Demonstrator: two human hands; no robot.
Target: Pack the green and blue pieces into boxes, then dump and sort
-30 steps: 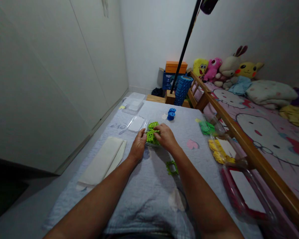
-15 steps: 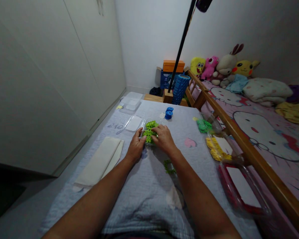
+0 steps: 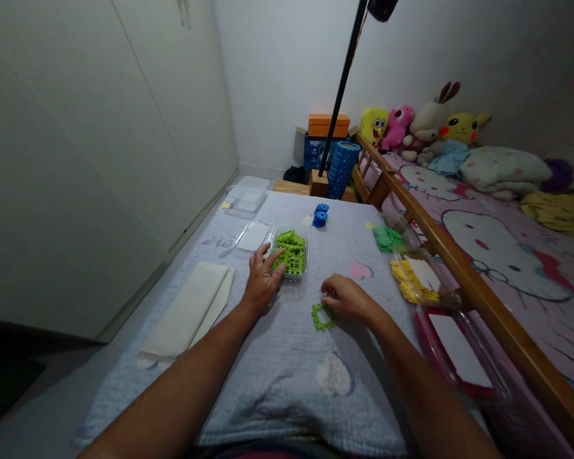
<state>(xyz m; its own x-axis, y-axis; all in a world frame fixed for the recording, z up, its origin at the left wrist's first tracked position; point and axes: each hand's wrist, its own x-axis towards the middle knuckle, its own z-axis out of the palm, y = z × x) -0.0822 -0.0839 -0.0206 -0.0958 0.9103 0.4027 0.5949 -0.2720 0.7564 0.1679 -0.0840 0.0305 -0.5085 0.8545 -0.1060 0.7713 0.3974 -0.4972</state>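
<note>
A clear plastic container (image 3: 308, 250) holds several lime-green interlocking toy pieces (image 3: 291, 255) with notched edges. My left hand (image 3: 262, 279) is at its near left side, thumb and fingers spread, touching the rim and perhaps the pieces. To the right and nearer me, a lime-green square frame piece (image 3: 316, 320) lies flat on the cloth. Just above its far right edge is my right hand (image 3: 348, 298), fingers curled with a gap at the thumb; nothing shows between them. Whether it touches the frame is hidden.
A clear lid (image 3: 252, 236) lies left of the container, with a folded beige cloth (image 3: 189, 309) nearer. Blue pieces (image 3: 320, 217) stand behind. Along the wooden bed rail (image 3: 440, 239) are containers of green (image 3: 387, 238), yellow (image 3: 411, 280) and red pieces (image 3: 454, 350).
My right hand has left the container and moved right and toward me, to the square frame piece. My left hand stays beside the container, its fingers spread wider. The view has shifted slightly.
</note>
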